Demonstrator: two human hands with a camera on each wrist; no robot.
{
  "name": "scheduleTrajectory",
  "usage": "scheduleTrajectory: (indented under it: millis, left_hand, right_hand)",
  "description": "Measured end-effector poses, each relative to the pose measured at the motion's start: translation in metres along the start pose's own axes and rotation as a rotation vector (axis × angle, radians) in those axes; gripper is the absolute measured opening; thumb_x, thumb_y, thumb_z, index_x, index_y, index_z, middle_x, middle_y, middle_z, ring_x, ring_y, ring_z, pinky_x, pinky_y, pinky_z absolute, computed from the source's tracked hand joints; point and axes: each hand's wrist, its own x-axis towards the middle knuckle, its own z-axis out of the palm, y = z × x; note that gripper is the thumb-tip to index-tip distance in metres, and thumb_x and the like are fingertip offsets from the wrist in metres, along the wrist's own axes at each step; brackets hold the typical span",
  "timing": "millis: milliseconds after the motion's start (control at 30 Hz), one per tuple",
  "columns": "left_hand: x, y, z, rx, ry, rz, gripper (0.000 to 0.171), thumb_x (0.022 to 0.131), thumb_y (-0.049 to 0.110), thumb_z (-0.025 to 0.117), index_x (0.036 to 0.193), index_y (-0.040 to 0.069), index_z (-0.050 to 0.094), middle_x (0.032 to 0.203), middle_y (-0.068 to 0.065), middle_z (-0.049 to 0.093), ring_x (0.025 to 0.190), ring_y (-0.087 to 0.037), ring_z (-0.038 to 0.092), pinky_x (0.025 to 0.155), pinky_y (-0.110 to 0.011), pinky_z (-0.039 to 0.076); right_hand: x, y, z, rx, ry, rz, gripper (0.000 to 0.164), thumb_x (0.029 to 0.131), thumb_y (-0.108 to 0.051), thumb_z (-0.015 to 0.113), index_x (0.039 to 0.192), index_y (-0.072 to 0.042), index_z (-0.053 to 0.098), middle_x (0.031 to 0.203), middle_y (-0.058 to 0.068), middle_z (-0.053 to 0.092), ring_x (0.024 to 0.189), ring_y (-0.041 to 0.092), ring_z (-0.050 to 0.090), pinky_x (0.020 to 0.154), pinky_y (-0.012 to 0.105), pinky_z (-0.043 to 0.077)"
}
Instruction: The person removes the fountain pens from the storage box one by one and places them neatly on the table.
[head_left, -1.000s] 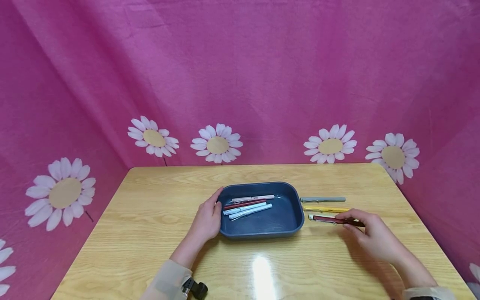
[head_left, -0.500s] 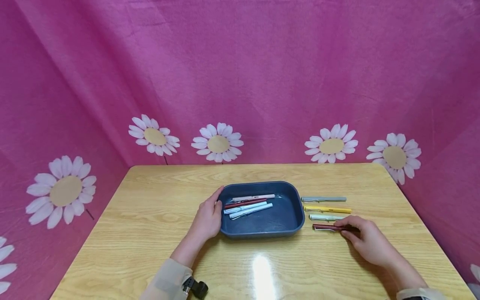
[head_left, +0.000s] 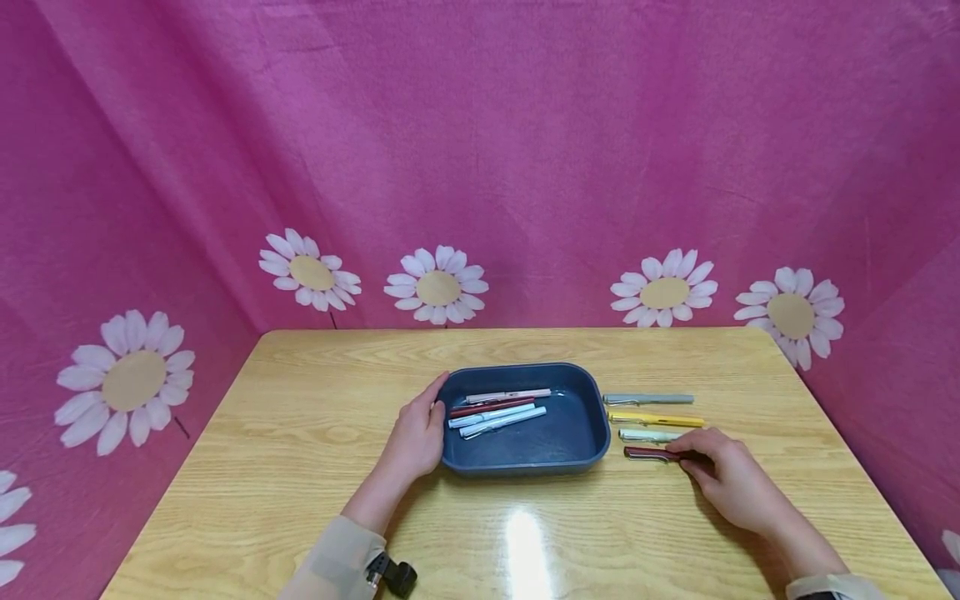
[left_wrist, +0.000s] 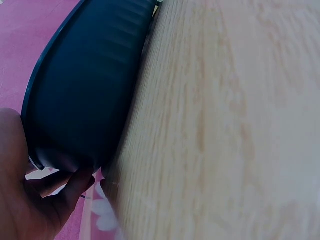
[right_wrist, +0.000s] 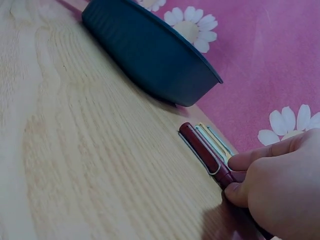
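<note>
My left hand [head_left: 414,437] grips the left end of a dark blue open box [head_left: 525,471]. In the left wrist view its curled fingers [left_wrist: 75,187] touch the box's end wall below the rim. To the right of the box, my right hand [head_left: 731,479] pinches a dark red pen [head_left: 647,454] between thumb and fingers. The right wrist view shows this pen with its clip and cap end towards the box; its other end is hidden by the hand. Just behind lies a pale green pen [head_left: 647,435], partly covered by the fingers, then a yellow pen [head_left: 660,419] and a grey pen [head_left: 648,399].
Inside the box lie a pale pink pen [head_left: 510,395], a red pen [head_left: 491,407] and two light blue pens [head_left: 506,421], towards its left side. A wooden table [head_left: 300,433] bears everything. A pink flowered curtain [head_left: 525,167] hangs behind and at both sides.
My right hand has set the pale green pen on the table and drawn the dark red pen slightly nearer, in front of it. The left hand and box have stayed put.
</note>
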Motion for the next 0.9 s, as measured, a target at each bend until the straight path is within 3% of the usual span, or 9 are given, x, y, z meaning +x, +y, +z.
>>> scheduleTrajectory:
  millis: [267,500,667,900]
  left_hand:
    - [0.001,-0.001,0.001,-0.001,0.002,0.009,0.051,0.114,0.016,0.039,0.166,0.014,0.038,0.163,-0.015,0.045,0.150,-0.034,0.041,0.121,-0.055,0.034]
    - [0.001,0.001,0.000,0.013,0.007,0.005,0.051,0.114,0.017,0.040,0.166,0.015,0.038,0.162,-0.015,0.046,0.150,-0.034,0.041,0.121,-0.054,0.034]
    - [0.000,0.001,0.000,0.010,0.004,0.003,0.051,0.115,0.017,0.039,0.165,0.015,0.039,0.162,-0.015,0.046,0.150,-0.034,0.041,0.121,-0.054,0.034]
    - [0.000,0.001,0.001,-0.004,0.009,0.003,0.051,0.114,0.015,0.040,0.165,0.014,0.039,0.162,-0.016,0.046,0.150,-0.035,0.041,0.121,-0.055,0.034]
  right_hand:
    - [0.003,-0.005,-0.006,0.021,0.027,0.004,0.043,0.081,0.020,0.078,0.105,-0.016,0.080,0.104,-0.007,0.071,0.097,0.013,0.064,0.083,0.014,0.051]
    - [0.013,-0.015,-0.013,0.040,0.062,-0.072,0.046,0.078,0.021,0.080,0.109,-0.012,0.077,0.111,-0.002,0.072,0.103,0.015,0.064,0.093,0.005,0.041]
    - [0.023,-0.029,-0.018,0.047,0.062,-0.089,0.043,0.080,0.018,0.081,0.112,-0.011,0.077,0.115,-0.002,0.072,0.108,0.013,0.063,0.098,0.003,0.036]
    - [0.040,-0.052,-0.022,0.083,0.090,-0.144,0.047,0.078,0.017,0.083,0.112,-0.015,0.077,0.116,0.000,0.072,0.107,0.014,0.065,0.098,0.005,0.040]
